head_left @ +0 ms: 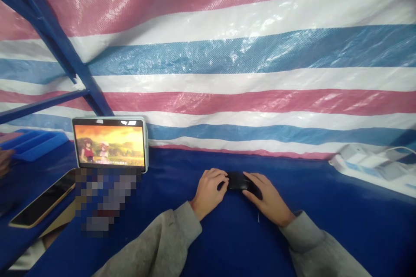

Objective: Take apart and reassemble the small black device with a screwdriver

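A small, flat, glossy black rectangular object (238, 181) lies on or just above the blue tabletop (240, 233); I cannot tell its exact kind. My left hand (210, 190) pinches its left end, with thumb and fingertips close together. Around its right end is my right hand (267, 197), thumb on the near edge and fingers on the far edge. The ends of the object are partly hidden by my fingers.
A tablet (110, 146) playing a cartoon stands at the back left. A phone (48, 197) lies beside it, near a blue tray (42, 145). Another person's hand (4, 160) shows at the left edge. White chargers (355, 156) and a power strip (373, 184) are at right.
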Motion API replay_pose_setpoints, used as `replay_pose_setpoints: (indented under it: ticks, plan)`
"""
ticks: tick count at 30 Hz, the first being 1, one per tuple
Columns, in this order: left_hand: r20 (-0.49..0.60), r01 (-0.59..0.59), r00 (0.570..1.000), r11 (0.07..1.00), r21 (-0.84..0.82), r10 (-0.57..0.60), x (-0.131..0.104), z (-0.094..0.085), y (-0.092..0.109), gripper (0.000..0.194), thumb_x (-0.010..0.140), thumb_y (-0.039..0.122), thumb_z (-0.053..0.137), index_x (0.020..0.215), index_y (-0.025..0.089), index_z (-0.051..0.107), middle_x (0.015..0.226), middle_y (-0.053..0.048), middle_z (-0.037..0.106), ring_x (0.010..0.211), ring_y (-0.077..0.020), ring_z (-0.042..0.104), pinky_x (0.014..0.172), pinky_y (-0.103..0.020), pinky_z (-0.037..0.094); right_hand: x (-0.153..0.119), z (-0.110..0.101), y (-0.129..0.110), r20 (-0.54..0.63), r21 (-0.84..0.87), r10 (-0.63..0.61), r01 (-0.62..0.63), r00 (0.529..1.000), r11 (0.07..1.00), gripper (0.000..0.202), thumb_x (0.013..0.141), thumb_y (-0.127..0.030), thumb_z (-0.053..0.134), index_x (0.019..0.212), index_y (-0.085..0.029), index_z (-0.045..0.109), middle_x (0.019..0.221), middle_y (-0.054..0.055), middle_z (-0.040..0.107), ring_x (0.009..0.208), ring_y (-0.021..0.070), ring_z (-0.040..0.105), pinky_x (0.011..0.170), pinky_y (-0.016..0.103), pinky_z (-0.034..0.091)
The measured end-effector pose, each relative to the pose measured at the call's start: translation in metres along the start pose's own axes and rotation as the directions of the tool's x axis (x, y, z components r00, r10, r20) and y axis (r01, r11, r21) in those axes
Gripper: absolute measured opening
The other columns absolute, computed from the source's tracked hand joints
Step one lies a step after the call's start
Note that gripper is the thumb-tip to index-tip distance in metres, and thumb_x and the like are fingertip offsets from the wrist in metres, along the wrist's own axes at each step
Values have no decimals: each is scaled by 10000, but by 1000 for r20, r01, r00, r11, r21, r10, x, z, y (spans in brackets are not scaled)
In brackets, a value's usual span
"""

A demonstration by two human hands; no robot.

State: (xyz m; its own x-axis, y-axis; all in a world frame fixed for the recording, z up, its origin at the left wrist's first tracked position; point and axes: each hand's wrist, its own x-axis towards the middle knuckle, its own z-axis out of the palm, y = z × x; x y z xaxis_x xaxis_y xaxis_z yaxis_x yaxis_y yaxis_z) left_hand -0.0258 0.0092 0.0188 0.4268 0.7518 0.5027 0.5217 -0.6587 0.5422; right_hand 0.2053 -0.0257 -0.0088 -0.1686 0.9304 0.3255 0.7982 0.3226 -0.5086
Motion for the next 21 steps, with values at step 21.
replay_pose_setpoints:
  ticks: [21]
  plan:
    - [30, 12, 999, 1000, 16, -13, -3, 5, -5, 115, 917, 121, 569, 898, 195, 654, 1066, -48, 710, 1024, -224, 651, 887, -375, 470, 0, 0, 0, 6, 19, 17, -17, 1000, 1000, 523, 903, -530, 539, 1343, -248, 561, 1284, 118, 633, 1227, 290, 581, 1069, 511, 472]
